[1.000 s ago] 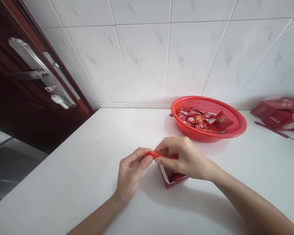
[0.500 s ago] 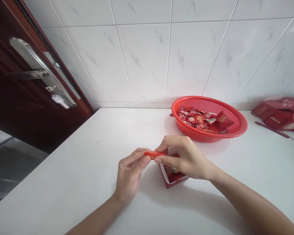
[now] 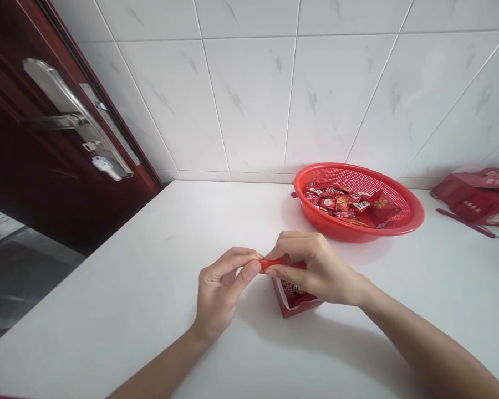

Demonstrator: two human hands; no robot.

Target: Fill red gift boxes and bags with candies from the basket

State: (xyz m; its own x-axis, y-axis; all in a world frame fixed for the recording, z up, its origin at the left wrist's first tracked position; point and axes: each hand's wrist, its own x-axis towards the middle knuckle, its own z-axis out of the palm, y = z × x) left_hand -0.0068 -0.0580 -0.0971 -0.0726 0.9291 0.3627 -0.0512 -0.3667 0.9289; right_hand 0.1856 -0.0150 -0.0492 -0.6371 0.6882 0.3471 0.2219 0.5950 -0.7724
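Between both hands is a small red wrapped packet (image 3: 271, 264), pinched by fingertips at either end. My left hand (image 3: 224, 288) grips its left end with thumb and fingers. From the right, my right hand (image 3: 316, 269) pinches the other end, its fingers covering much of the packet. Just below and behind my right hand, a small open red box (image 3: 289, 310) with a white inside holds red packets; the hand hides its upper right part. A red mesh basket (image 3: 411, 213) beyond the hands contains several red wrapped packets.
Red folded cartons (image 3: 474, 199) lie at the right by the tiled wall (image 3: 249, 100), with a thin red strip (image 3: 466, 223) in front. The white table (image 3: 120, 288) extends under everything. A dark red door (image 3: 8, 149) with a metal handle and keys stands at the left.
My left fingertips have shifted slightly right along the packet, closer to my right fingertips, and cover more of it. The whole view has shifted slightly.
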